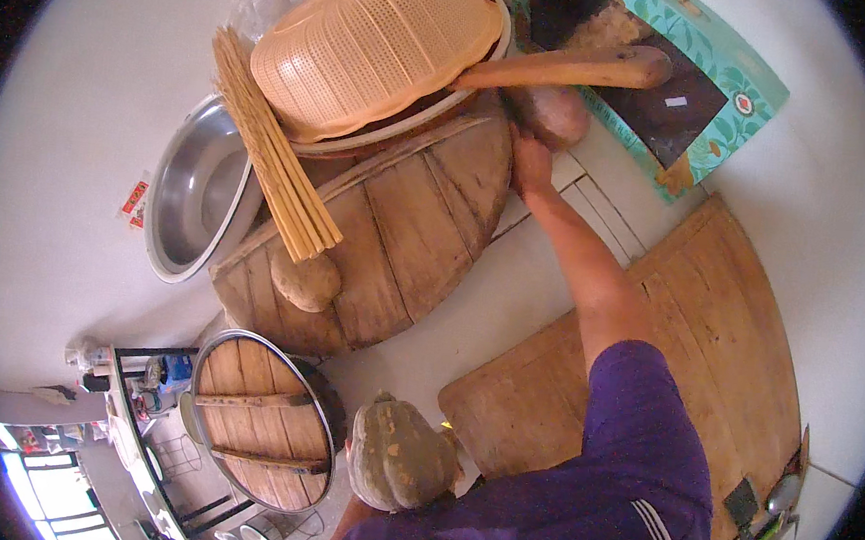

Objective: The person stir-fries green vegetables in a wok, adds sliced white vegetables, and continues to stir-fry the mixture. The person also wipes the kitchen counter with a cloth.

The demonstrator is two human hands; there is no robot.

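Observation:
My right hand (530, 163) reaches far forward, and its fingers close around the near end of a reddish-brown tuber (561, 113). The tuber lies at the far edge of a big round wooden lid (405, 228). Low in the view and close to my body is a grey-green ribbed squash (401, 456). My left hand (353, 513) holds it from below and is mostly hidden by it. A pale potato (303, 279) rests on the wooden lid's near left part, under a bundle of thin bamboo sticks (272, 148).
An upturned peach plastic basket (378, 45) sits on a bowl beyond the lid, with a wooden rolling pin (567, 69) beside it. A steel basin (192, 193) is at the left. A wooden board (695, 318) and a green box (741, 86) are at the right. A pot with a wooden lid (257, 418) is at the lower left.

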